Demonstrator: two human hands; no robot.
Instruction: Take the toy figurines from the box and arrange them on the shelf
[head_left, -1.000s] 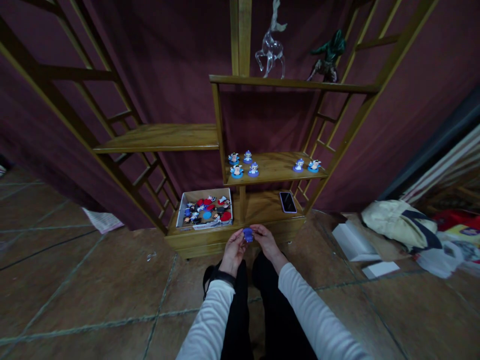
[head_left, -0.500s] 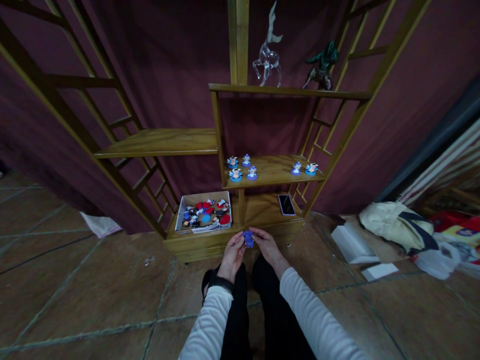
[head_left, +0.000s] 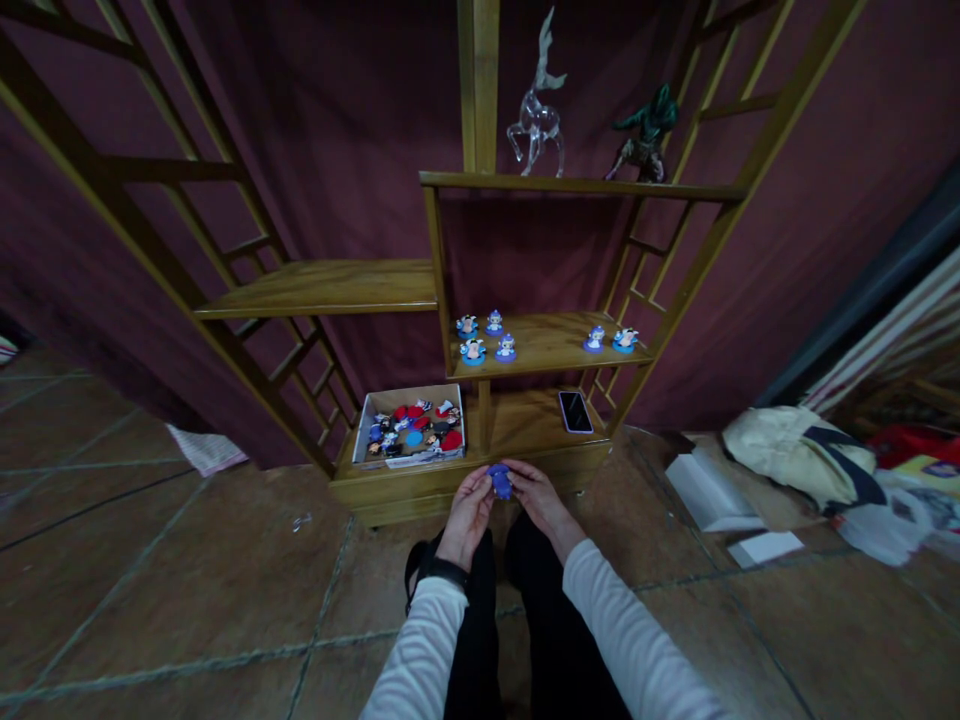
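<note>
Between my two hands is a small purple figurine (head_left: 500,482), held in front of the shelf's lower edge. My left hand (head_left: 469,510) pinches its left side with closed fingers. On its other side, the fingers of my right hand (head_left: 538,497) grip it as well. The figurine's details are too small to make out. Just beyond, a cardboard box (head_left: 411,393) on the lowest shelf holds several red, blue, black and white figurines. Above it to the right, several small figurines on round bases stand on the middle shelf (head_left: 551,345), among them a purple-and-white one (head_left: 505,348) and a blue-based one (head_left: 472,351).
A phone (head_left: 575,411) lies on the lowest shelf at the right. On the upper shelf stand a clear deer figure (head_left: 537,125) and a dark green statue (head_left: 646,135). White boxes (head_left: 709,492), a beige bag (head_left: 787,450) and plastic bags lie on the floor to the right.
Both hands stay on the purple figurine, which looks slightly turned between the fingers. The whole view has shifted a little.
</note>
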